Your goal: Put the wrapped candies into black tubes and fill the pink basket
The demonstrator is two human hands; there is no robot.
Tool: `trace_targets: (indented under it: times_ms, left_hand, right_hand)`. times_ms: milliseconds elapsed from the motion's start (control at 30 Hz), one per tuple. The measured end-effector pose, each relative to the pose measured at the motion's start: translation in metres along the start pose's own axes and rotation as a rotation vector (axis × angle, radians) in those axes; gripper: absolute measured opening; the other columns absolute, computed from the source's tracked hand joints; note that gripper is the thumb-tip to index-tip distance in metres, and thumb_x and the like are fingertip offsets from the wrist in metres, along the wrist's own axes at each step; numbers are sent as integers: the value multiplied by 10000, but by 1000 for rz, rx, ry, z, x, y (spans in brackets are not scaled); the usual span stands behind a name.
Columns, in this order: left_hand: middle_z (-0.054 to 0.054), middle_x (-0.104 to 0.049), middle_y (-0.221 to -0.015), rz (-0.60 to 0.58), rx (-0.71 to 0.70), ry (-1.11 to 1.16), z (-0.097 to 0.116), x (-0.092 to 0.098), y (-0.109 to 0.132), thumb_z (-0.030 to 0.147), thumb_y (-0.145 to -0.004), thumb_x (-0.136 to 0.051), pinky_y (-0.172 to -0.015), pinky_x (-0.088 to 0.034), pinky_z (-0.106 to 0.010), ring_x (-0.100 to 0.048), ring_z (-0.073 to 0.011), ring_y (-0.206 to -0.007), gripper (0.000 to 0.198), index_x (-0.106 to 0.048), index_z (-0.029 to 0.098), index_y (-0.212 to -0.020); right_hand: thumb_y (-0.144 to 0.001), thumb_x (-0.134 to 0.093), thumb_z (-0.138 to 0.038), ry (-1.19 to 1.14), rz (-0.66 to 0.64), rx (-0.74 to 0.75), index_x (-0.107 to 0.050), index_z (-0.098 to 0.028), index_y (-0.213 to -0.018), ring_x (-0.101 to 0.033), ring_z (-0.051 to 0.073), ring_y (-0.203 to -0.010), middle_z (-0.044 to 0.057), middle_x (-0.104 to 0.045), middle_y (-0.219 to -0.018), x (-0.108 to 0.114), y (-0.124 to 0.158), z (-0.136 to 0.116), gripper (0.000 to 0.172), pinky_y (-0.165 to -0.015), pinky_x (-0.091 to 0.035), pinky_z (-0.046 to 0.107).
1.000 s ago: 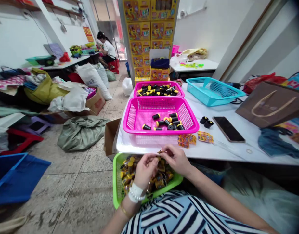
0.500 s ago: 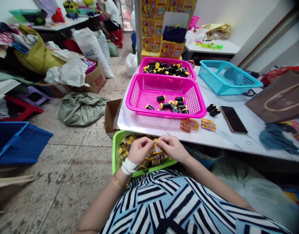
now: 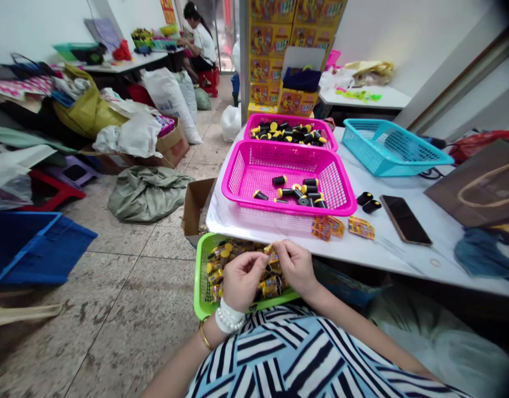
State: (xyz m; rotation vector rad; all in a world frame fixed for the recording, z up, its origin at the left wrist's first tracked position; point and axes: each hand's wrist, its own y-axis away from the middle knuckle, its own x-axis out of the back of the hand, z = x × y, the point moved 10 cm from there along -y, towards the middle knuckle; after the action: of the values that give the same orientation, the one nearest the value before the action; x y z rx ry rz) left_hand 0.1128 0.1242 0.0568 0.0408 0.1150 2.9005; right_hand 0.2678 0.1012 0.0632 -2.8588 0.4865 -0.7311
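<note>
Over the green basket (image 3: pixel 199 284) in my lap, my right hand (image 3: pixel 298 269) pinches a small yellow-orange printed wrapper (image 3: pixel 271 254) between thumb and fingers. My left hand (image 3: pixel 243 281) is closed, its thumb and forefinger meeting at the wrapper's left edge. Black-and-yellow cylinders in printed wrappers (image 3: pixel 216 276) fill the basket under both hands. Just beyond, on the table, stands a pink basket (image 3: pixel 233 190) with several bare black cylinders with yellow ends (image 3: pixel 279 181). Flat printed wrappers (image 3: pixel 361 227) lie near the table's front edge.
Behind is a second pink basket (image 3: pixel 254 119) of cylinders. On the right are a blue basket (image 3: pixel 398 155), a phone (image 3: pixel 405 219), two loose cylinders (image 3: pixel 371 206) and a paper bag (image 3: pixel 474 188). A cardboard box (image 3: pixel 195 213) stands left of the table. A seated person (image 3: pixel 202 47) works far back.
My left hand has drawn lower and nearer to me, while the right hand has turned slightly upward with the wrapper. The whole view has shifted a little down and right.
</note>
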Motion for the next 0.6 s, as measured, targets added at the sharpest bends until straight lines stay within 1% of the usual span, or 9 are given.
trace_targets:
  times_ms: [167, 200, 267, 333, 400, 433, 467, 533, 600]
  left_hand:
    - [-13, -603, -546, 52, 71, 22, -13, 9, -3, 528, -762, -689, -399, -355, -203, -441, -96, -421, 392, -746, 141, -778]
    - [-18, -616, -551, 45, 83, 32, -18, 8, -5, 546, -747, -700, -407, -369, -203, -452, -99, -427, 410, -749, 139, -772]
    - [-34, -660, -588, 108, 88, 86, -26, 14, -7, 577, -699, -730, -430, -416, -213, -512, -124, -461, 444, -762, 146, -802]
    - [-67, -725, -701, 172, 42, 176, -28, 17, -9, 581, -620, -787, -567, -520, -237, -633, -182, -621, 450, -772, 162, -782]
    - [-84, -745, -748, 204, 7, 264, -30, 16, -10, 574, -552, -831, -677, -555, -257, -678, -218, -733, 445, -765, 168, -720]
    - [-82, -744, -740, 213, 18, 306, -33, 16, -10, 569, -521, -850, -651, -557, -258, -679, -211, -699, 457, -759, 170, -722]
    - [-72, -742, -727, 223, 50, 345, -39, 16, -10, 565, -489, -867, -565, -541, -249, -660, -187, -609, 490, -752, 174, -761]
    - [-36, -723, -662, 250, 140, 417, -52, 17, -9, 568, -430, -891, -373, -420, -215, -547, -122, -400, 609, -708, 192, -874]
    - [10, -659, -525, 264, 207, 446, -62, 18, -7, 587, -396, -894, -304, -293, -184, -425, -84, -290, 672, -636, 206, -886]
  right_hand:
    - [-993, -440, -311, 91, 77, 200, -543, -187, -656, -483, 94, -514, -28, -502, -558, 1, 4, -26, 373, -532, -343, 218]
    - [-993, -442, -294, 101, 93, 250, -554, -184, -665, -504, 92, -516, -22, -528, -565, 0, 4, -30, 364, -534, -351, 212]
    - [-987, -458, -284, 145, 136, 361, -541, -183, -638, -504, 88, -493, -18, -535, -548, -3, 6, -37, 372, -512, -344, 208]
    - [-985, -458, -290, 197, 173, 459, -504, -188, -597, -476, 85, -459, -21, -512, -518, -8, 9, -43, 404, -481, -320, 214]
    - [-991, -431, -300, 228, 195, 523, -474, -199, -583, -448, 89, -431, -23, -491, -499, -13, 12, -46, 423, -454, -301, 225]
    - [-992, -417, -308, 232, 201, 535, -463, -206, -582, -441, 94, -421, -23, -485, -494, -14, 13, -46, 425, -443, -294, 233]
    - [-991, -405, -317, 228, 207, 536, -455, -213, -584, -440, 102, -413, -22, -483, -491, -15, 13, -45, 423, -434, -292, 241]
    - [-987, -392, -336, 211, 222, 508, -453, -225, -593, -456, 119, -404, -17, -490, -488, -15, 13, -42, 414, -423, -296, 256]
    - [-983, -392, -348, 190, 227, 474, -466, -231, -603, -489, 133, -410, -10, -509, -493, -15, 12, -39, 405, -424, -312, 265]
